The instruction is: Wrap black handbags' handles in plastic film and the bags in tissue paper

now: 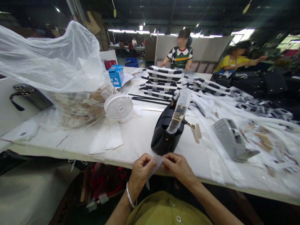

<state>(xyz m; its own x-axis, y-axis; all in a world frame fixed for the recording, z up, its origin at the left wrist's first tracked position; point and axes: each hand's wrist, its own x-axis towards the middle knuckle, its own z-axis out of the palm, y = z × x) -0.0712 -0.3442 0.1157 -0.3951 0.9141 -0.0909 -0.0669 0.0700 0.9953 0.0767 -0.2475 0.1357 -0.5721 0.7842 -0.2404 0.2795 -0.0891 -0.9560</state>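
Between my two hands, at the front edge of the table (138, 150), a thin translucent white sheet (156, 163) is stretched. My left hand (142, 170), with a silver bangle at the wrist, pinches one side of it. The fingers of my right hand (178, 168) close on its other side. Just beyond them a black handbag (166, 134) stands on the table, its handle (181, 107) wrapped in clear film with a gold-coloured fitting showing through. A strap with a gold-coloured end (190, 124) sticks out to the right of the bag.
A white fan (118, 107) and a large plastic bag of packets (77, 109) are at left. Wrapped black-and-white bundles (161, 82) are stacked behind. A grey tape dispenser (231, 140) stands right. Two people (180, 54) work across the table.
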